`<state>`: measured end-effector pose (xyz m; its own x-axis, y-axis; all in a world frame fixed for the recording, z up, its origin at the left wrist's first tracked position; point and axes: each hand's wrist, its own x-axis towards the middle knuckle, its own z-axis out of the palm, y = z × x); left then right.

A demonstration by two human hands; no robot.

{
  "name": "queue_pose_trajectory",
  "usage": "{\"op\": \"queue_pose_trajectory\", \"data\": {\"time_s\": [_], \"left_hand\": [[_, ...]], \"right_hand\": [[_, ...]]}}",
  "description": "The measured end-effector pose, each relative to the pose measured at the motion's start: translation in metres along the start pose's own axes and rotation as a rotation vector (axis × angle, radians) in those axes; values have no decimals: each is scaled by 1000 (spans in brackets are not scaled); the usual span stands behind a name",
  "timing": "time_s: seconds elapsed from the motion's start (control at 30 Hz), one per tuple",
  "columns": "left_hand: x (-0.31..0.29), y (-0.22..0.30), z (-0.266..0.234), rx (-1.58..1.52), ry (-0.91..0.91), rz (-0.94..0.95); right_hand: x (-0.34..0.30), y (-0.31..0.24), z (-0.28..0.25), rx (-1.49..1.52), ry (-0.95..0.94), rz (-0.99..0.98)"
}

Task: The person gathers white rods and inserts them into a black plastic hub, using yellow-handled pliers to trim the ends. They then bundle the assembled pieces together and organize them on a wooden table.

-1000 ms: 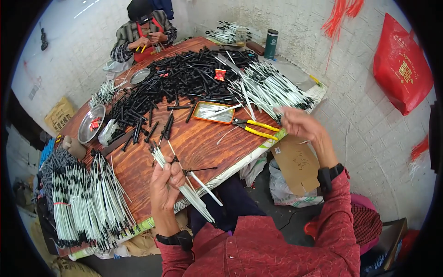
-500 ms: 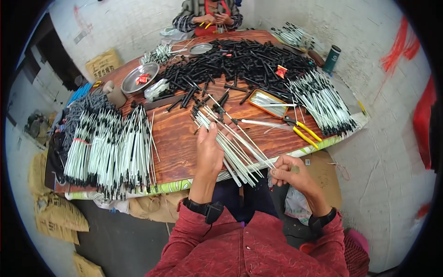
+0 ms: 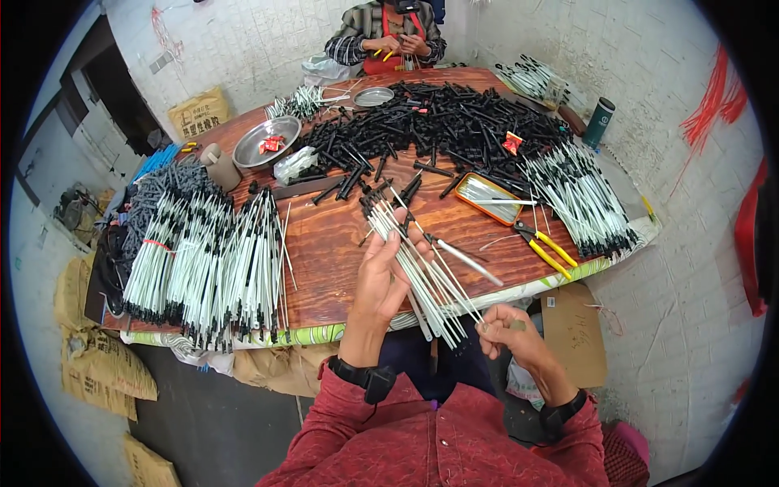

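Note:
My left hand [image 3: 380,276] is closed around a loose bundle of thin white rods [image 3: 432,302] with black tips, held over the table's near edge. The rods fan downward to the right, and their black ends show above my fingers. My right hand [image 3: 513,331] pinches the lower end of one or more of these rods, apart from the rest. A thicker white tube with a black end [image 3: 469,261] slants beside the bundle. Pliers with yellow handles [image 3: 545,250] lie to the right, next to an orange-rimmed tray [image 3: 489,200] of thin pale pieces.
A big heap of black plastic parts [image 3: 422,126] covers the far table. Bundles of black-tipped white rods stand left [image 3: 203,268] and right [image 3: 580,199]. A metal bowl [image 3: 253,152] holds red packets; a green bottle [image 3: 599,122] stands far right. A person [image 3: 389,40] works opposite with yellow-handled pliers.
The whole view has shifted, so the table sits a little lower and further right. My left hand still grips the bundle, and my right hand still pinches at the rod ends.

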<state>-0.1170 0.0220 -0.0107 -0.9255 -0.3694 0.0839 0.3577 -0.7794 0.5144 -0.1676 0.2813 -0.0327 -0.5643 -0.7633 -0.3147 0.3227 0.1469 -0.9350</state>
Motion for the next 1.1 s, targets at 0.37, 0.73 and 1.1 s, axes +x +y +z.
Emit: {"op": "queue_pose_trajectory", "data": {"time_s": [0.37,0.73,1.1], "left_hand": [[-49,25,43,235,-263,-275],[-19,34,6,214,-84,36],[-18,22,1,264,-54,-75]], "right_hand": [[-8,-58,-13,-629,194,-545],[15,-68,-119,-1119,676,-600],[15,-75,-245,-1694,1372,-396]]}}
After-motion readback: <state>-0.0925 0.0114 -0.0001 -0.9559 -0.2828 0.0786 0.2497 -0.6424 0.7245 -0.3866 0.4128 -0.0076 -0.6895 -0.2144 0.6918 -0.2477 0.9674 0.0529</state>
